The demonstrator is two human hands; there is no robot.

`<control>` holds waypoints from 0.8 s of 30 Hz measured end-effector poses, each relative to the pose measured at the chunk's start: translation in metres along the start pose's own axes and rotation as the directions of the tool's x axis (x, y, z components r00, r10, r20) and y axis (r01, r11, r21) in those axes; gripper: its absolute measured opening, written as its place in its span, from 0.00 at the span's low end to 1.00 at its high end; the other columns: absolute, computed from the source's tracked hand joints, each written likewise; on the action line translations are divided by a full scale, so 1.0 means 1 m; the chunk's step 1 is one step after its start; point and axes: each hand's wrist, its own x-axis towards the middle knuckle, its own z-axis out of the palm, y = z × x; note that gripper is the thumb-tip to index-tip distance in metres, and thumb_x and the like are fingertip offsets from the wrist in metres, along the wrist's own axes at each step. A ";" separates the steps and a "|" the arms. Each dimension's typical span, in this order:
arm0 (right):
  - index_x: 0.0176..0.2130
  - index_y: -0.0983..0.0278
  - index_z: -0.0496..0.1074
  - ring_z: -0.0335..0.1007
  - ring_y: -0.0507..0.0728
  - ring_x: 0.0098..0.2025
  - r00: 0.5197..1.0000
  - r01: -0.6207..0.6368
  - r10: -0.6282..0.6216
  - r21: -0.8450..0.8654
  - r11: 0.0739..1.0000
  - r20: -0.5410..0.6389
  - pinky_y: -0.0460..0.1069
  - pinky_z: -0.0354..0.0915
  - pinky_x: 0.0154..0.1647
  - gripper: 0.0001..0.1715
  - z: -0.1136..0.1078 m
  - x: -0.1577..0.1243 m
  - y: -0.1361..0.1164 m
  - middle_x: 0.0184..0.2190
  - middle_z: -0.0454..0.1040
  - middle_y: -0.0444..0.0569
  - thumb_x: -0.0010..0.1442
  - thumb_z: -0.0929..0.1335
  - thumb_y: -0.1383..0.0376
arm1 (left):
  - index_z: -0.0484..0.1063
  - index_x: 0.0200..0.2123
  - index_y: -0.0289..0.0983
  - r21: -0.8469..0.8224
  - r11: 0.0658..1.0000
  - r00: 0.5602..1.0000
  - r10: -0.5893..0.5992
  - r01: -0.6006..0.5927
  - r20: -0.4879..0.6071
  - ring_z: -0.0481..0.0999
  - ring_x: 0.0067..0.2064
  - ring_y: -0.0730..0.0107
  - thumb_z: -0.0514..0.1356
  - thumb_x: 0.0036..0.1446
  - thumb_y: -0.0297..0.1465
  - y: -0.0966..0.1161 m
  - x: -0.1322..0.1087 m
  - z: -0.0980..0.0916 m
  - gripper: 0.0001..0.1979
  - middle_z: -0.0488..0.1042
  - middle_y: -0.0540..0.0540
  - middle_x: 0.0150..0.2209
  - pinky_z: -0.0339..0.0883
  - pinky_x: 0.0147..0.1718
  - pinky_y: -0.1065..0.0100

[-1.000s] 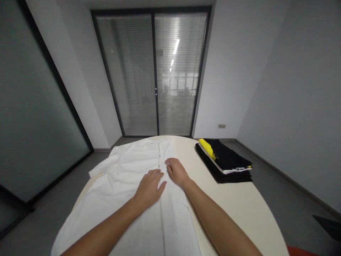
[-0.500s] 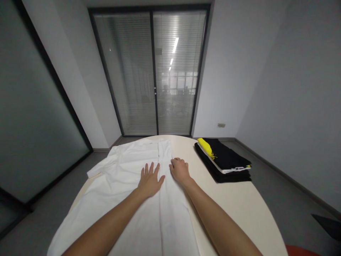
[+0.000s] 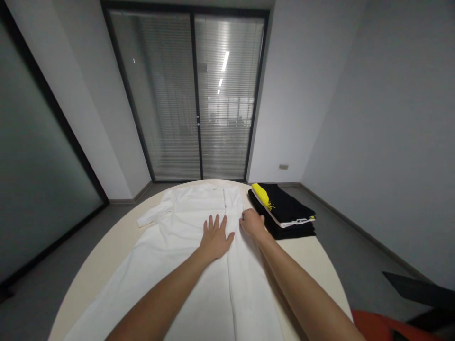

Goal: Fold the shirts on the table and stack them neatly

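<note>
A long white garment (image 3: pixel 177 255) lies spread flat along a round cream table (image 3: pixel 106 246). My left hand (image 3: pixel 215 237) rests palm down on its middle, fingers stretched out and a little apart, just left of the centre seam. My right hand (image 3: pixel 252 222) sits at the garment's right edge with its fingers curled down onto the cloth; whether they pinch the edge is not visible. One sleeve sticks out to the left at the far end.
A folded stack of black clothes (image 3: pixel 284 215) with a yellow patch and a white layer lies on the table's far right. Glass doors with blinds (image 3: pixel 192 99) stand behind the table. Something red (image 3: pixel 380 327) shows at the bottom right.
My left hand has spread flat with its fingers stretched forward. My right hand has slid to the garment's right edge. The view has turned left, so everything sits further right in the picture.
</note>
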 end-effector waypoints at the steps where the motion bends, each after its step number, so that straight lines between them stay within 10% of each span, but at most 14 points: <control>1: 0.45 0.66 0.78 0.69 0.68 0.53 1.000 -0.002 0.002 -0.002 1.000 -0.004 0.57 0.61 0.49 0.14 -0.001 0.000 0.003 0.52 0.73 0.62 0.63 0.65 0.66 | 0.52 0.70 0.34 -0.008 1.000 1.000 -0.003 0.003 -0.015 0.45 0.71 0.39 0.48 0.66 0.47 0.005 0.001 0.000 0.35 0.51 0.33 0.71 0.43 0.65 0.43; 7: 0.47 0.68 0.78 0.66 0.69 0.55 0.991 0.063 -0.069 -0.054 0.997 -0.112 0.56 0.62 0.48 0.18 -0.004 0.011 0.000 0.54 0.71 0.65 0.62 0.64 0.66 | 0.69 0.51 0.33 -0.051 0.996 0.988 0.063 -0.071 -0.144 0.67 0.57 0.52 0.55 0.64 0.40 0.018 -0.018 -0.020 0.18 0.70 0.36 0.53 0.59 0.56 0.55; 17: 0.48 0.69 0.75 0.74 0.68 0.50 0.999 -0.002 -0.001 -0.066 0.998 -0.037 0.58 0.61 0.50 0.30 0.002 0.051 -0.041 0.46 0.78 0.65 0.64 0.63 0.47 | 0.69 0.36 0.39 -0.238 0.963 0.987 0.096 -0.125 -0.131 0.68 0.49 0.57 0.61 0.59 0.34 0.018 -0.047 -0.019 0.06 0.70 0.44 0.43 0.62 0.49 0.57; 24: 0.50 0.69 0.73 0.75 0.67 0.51 0.999 -0.053 0.053 -0.081 0.995 -0.006 0.57 0.61 0.51 0.24 0.011 0.078 -0.049 0.47 0.78 0.65 0.64 0.65 0.54 | 0.68 0.33 0.39 -0.315 0.943 0.988 0.068 -0.109 -0.140 0.68 0.50 0.57 0.61 0.58 0.31 0.017 -0.045 -0.018 0.04 0.71 0.45 0.43 0.62 0.49 0.56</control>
